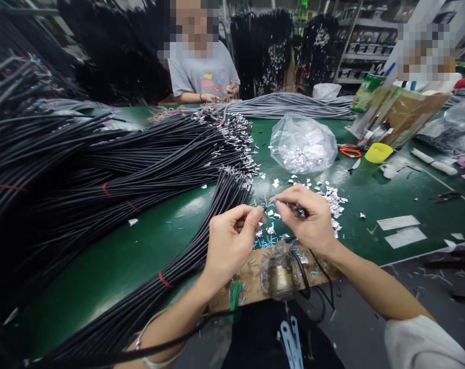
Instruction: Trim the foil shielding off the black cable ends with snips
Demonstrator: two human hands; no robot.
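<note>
My left hand (230,241) is closed in a pinch on the end of a black cable, its fingertips near the cable's tip. Thin coloured wires (271,200) fan out of that tip. Against them, my right hand (311,218) pinches with thumb and forefinger. Something dark and shiny (299,211) sits under its curled fingers; I cannot make out its kind. Just left of my hands lies a bundle of black cables (190,251) with stripped ends, tied with a red band (165,279). Below my hands, a wrapped metal block (280,274) stands on a wooden board (248,269).
Large stacks of black cables (140,159) fill the left. Foil scraps (334,200) and blue wire bits lie around a clear plastic bag (303,143). Orange-handled scissors (350,150), a yellow cup (378,152) and a cardboard holder (405,115) stand right. A person (205,72) works across the table.
</note>
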